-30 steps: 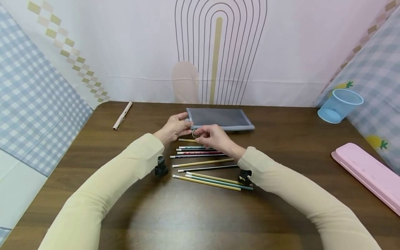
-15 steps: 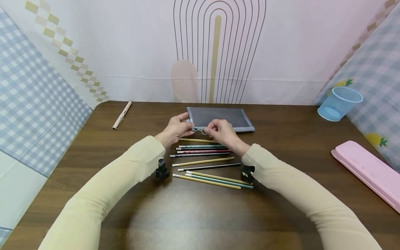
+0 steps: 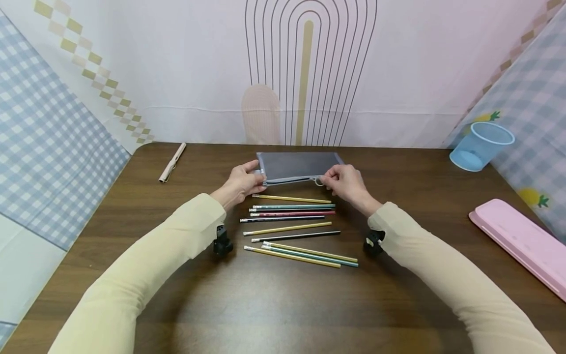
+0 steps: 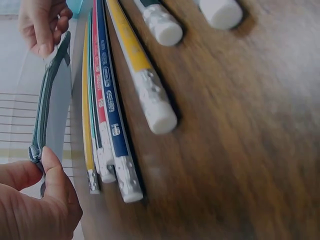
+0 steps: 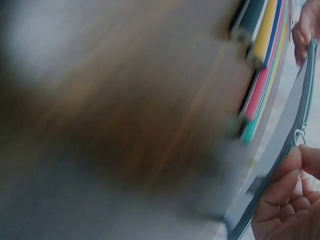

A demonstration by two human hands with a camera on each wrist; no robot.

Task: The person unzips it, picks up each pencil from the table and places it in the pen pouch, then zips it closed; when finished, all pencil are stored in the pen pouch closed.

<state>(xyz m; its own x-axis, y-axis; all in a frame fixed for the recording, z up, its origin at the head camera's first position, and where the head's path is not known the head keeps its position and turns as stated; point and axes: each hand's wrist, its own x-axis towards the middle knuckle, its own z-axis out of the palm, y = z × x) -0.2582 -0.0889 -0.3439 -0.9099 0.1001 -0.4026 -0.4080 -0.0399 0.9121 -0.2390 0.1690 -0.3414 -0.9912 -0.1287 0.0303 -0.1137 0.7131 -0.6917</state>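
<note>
A grey zippered pencil pouch (image 3: 298, 164) lies at the back middle of the table, its zipper edge facing me. My left hand (image 3: 242, 183) pinches the pouch's left corner at the zipper's end, thumb and finger on either side in the left wrist view. Between thumb and finger, my right hand (image 3: 347, 184) pinches the ring pull (image 5: 299, 136) on the zipper, near the pouch's right end. Left of the pull, the zipper edge shows a dark gap. Several pencils (image 3: 292, 228) lie loosely side by side in front of the pouch, eraser ends to the left.
A cream pen (image 3: 172, 163) lies at the back left. At the right stand a light blue mesh cup (image 3: 481, 147) near the back and a pink case (image 3: 522, 246) closer to me. Patterned cloth rises behind the table (image 3: 265, 309).
My right hand has drawn the ring pull rightward along the zipper, from the left corner to near the right end. The left hand still holds its corner, and the pouch has shifted slightly left.
</note>
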